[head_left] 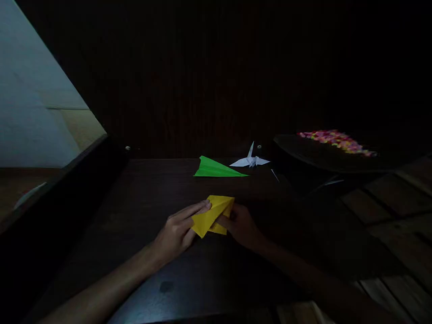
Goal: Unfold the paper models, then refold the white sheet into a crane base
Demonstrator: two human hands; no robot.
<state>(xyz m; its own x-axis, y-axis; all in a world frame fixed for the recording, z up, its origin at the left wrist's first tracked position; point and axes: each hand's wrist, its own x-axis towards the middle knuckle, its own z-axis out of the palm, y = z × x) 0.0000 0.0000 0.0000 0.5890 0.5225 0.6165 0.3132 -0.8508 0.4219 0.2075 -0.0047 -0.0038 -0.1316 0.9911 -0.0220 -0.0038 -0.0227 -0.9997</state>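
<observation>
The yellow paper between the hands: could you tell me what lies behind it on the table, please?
Behind the yellow paper lie a green folded paper and a white paper crane on the dark table. The dim light hides anything further back.

Bare dark tabletop (141,198) lies open left of the yellow paper (213,215), while beyond it the green paper plane (216,168) and white paper crane (250,160) block the far edge.
</observation>
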